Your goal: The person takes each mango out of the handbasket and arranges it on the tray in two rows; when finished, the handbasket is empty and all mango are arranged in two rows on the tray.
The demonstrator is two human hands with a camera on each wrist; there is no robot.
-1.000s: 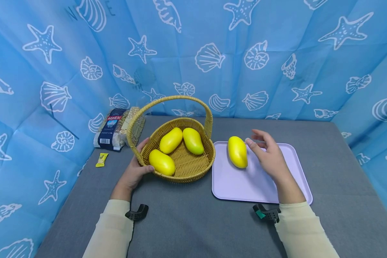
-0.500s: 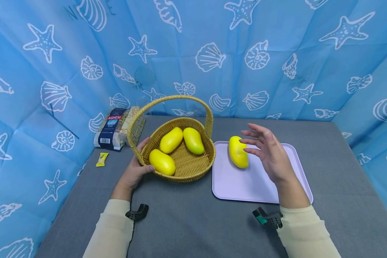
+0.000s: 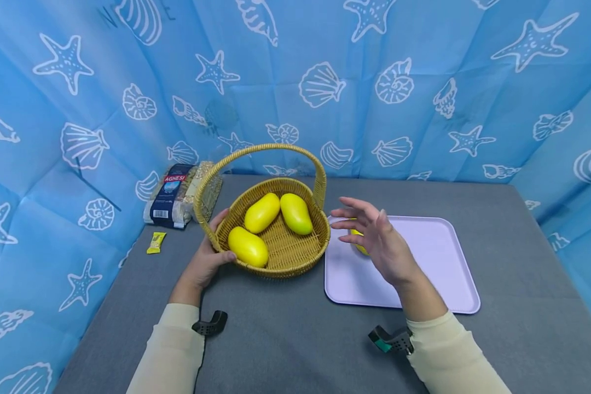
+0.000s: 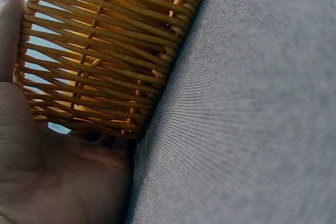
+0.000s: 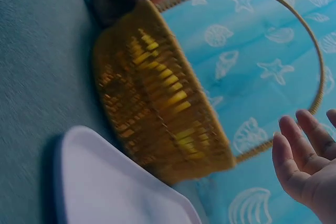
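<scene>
My left hand (image 3: 206,262) grips the left side of a wicker basket (image 3: 295,257), its thumb over the rim; the left wrist view shows the palm against the woven wall (image 4: 105,51). Inside the basket lie three yellow mangoes: one near the left hand (image 3: 248,247), one at the back (image 3: 262,213), and a greener-tipped one (image 3: 296,214) to the right. Above a lilac tray (image 3: 423,257), my right hand (image 3: 381,243) hovers with fingers spread and holds nothing. Beneath it, another mango (image 3: 358,241) lies on the tray, mostly hidden by that hand.
Left of the basket stands a bag of Agnesi pasta (image 3: 169,197), next to a transparent pack of pale grains (image 3: 209,191). A small yellow wrapped sweet (image 3: 156,242) lies in front of them. A blue shell-print curtain (image 3: 325,82) hangs behind the grey-covered table (image 3: 285,334).
My right hand has lifted off the mango's right side and swung left over it, covering most of it. The left hand and basket stay in place.
</scene>
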